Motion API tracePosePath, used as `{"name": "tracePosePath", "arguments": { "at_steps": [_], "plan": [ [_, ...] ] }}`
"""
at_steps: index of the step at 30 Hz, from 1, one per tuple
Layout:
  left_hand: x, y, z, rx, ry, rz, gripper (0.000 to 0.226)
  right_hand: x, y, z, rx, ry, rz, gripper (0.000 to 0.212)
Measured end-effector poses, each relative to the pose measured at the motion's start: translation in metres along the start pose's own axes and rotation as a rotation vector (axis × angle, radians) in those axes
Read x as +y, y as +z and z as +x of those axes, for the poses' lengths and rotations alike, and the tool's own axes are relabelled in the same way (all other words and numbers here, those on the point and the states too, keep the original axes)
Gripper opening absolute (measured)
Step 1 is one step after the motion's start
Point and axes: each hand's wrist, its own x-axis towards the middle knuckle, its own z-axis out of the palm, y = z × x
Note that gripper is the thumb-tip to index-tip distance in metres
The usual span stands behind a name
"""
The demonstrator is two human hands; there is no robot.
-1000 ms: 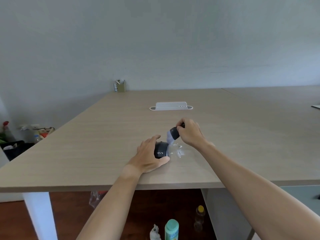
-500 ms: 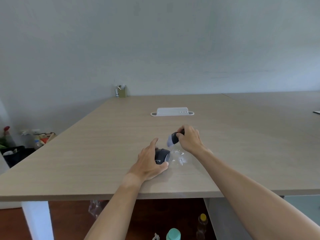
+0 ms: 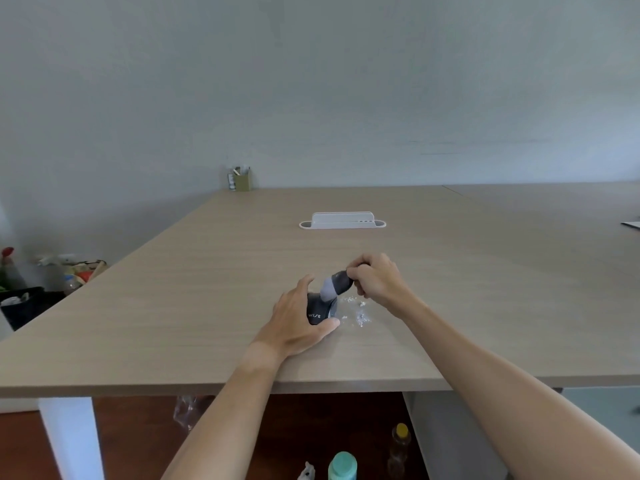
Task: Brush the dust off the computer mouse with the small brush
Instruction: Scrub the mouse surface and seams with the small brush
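A dark computer mouse point(image 3: 320, 310) with white lettering lies on the wooden table point(image 3: 207, 289), near its front edge. My left hand point(image 3: 299, 315) wraps around its left side and holds it in place. My right hand point(image 3: 375, 278) grips a small brush point(image 3: 335, 285) with a dark handle and pale grey bristles. The bristles touch the top of the mouse. White dust crumbs point(image 3: 358, 311) are scattered on the table just right of the mouse, below my right hand.
A white slotted stand point(image 3: 342, 221) sits farther back on the table. A small pen holder point(image 3: 240, 179) stands at the far edge by the wall. Bottles point(image 3: 343, 465) stand on the floor under the table. Clutter and a black bin point(image 3: 24, 304) are at the left.
The brush bristles have come down from just right of the mouse onto its top. The camera view has tilted slightly. My left hand has stayed on the mouse.
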Motion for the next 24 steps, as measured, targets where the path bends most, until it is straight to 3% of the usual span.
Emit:
{"name": "tracePosePath", "arguments": {
  "at_steps": [2,7,12,19,24],
  "plan": [
    [0.000,0.001,0.001,0.016,0.006,-0.002,0.094,0.004,-0.001,-0.009,-0.030,-0.005,-0.062,0.017],
    [-0.003,0.003,-0.002,-0.009,0.010,0.038,0.077,0.006,-0.012,-0.018,0.139,-0.083,-0.116,0.020],
    [-0.008,0.001,-0.001,-0.061,0.044,0.113,0.057,-0.001,-0.010,-0.027,-0.021,-0.095,-0.074,0.017],
    [0.001,0.001,-0.004,-0.054,0.036,0.139,0.060,0.010,-0.010,-0.031,0.130,-0.089,-0.088,0.017],
    [-0.002,0.001,-0.004,-0.053,0.041,0.183,0.058,0.013,-0.003,-0.036,0.052,-0.024,0.009,0.015]
  ]
}}
